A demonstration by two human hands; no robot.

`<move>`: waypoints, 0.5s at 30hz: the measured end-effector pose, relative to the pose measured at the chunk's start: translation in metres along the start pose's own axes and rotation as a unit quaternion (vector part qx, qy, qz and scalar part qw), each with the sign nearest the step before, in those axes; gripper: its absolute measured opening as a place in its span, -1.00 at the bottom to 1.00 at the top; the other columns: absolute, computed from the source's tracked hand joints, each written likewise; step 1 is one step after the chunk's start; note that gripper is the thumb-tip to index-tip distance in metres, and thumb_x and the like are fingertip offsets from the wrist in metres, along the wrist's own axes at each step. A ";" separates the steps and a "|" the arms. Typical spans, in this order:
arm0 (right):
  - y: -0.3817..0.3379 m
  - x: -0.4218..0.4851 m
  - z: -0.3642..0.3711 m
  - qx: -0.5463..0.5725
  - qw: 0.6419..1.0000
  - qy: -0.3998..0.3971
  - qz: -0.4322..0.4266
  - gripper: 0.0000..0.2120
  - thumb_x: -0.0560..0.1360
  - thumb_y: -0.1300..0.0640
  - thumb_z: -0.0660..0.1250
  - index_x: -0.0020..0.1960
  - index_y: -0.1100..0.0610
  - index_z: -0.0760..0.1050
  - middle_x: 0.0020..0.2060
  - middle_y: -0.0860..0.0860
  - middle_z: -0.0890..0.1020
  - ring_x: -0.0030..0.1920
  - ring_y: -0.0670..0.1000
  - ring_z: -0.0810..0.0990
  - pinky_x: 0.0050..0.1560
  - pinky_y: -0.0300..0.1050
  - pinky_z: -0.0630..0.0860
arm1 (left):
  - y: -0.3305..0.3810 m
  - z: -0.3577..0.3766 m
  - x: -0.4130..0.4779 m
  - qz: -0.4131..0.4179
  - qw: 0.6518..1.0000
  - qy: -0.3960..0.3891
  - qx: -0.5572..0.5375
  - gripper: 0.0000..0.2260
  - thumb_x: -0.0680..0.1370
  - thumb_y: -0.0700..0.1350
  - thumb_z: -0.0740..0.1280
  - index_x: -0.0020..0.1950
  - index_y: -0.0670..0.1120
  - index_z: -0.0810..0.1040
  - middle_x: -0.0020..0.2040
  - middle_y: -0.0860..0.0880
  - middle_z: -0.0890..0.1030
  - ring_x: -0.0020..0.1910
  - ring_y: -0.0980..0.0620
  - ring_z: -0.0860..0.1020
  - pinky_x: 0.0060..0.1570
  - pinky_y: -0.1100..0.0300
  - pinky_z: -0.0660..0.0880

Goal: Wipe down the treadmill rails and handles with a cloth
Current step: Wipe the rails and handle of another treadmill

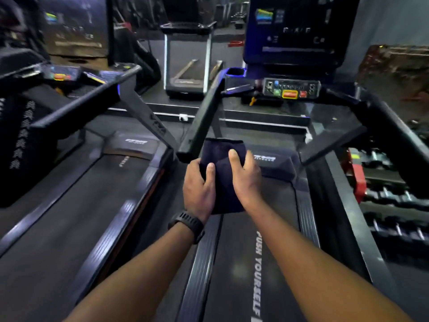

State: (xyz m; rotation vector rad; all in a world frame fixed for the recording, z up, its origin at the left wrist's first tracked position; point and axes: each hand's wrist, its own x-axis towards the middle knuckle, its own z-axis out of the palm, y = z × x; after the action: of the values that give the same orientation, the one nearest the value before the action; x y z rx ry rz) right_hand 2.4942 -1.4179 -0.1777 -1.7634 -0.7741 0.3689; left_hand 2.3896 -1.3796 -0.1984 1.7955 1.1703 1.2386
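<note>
Both hands are working in front of the treadmill's console [291, 88], above the belt [239, 252]. The left rail [202, 117] is sloping down toward them, its near end sitting just beside the cloth [222, 154], and the right rail [399, 140] is standing well apart on the other side. A second treadmill [69, 205] is sitting to the left, and dumbbells [394, 198] are lying racked to the right. Nothing is coming between the cloth and the left rail. The dark folded cloth is lying lengthwise, its long axis pointing away toward the console. The left hand [198, 189], a watch [188, 223] on its wrist, is gripping it with the thumb on top, and the right hand [246, 177] is gripping the opposite edge likewise.
</note>
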 end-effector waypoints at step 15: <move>-0.077 0.144 0.116 -0.159 0.961 -0.190 -0.122 -0.63 0.65 -0.19 0.20 0.29 0.05 0.42 0.14 0.14 0.64 0.15 0.24 0.58 0.05 0.08 0.45 | -0.030 -0.014 0.135 -0.164 0.978 0.074 0.107 -0.60 0.55 0.14 0.16 0.20 -0.11 0.50 0.11 -0.05 0.57 0.10 -0.09 0.48 0.16 -0.12 0.43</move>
State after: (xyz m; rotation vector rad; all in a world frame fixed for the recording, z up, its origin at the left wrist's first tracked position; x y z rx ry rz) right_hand 2.5063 -1.2251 -0.1257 -1.8874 -1.3763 0.4400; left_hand 2.3877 -1.2435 -0.1718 1.5913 1.6638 1.0985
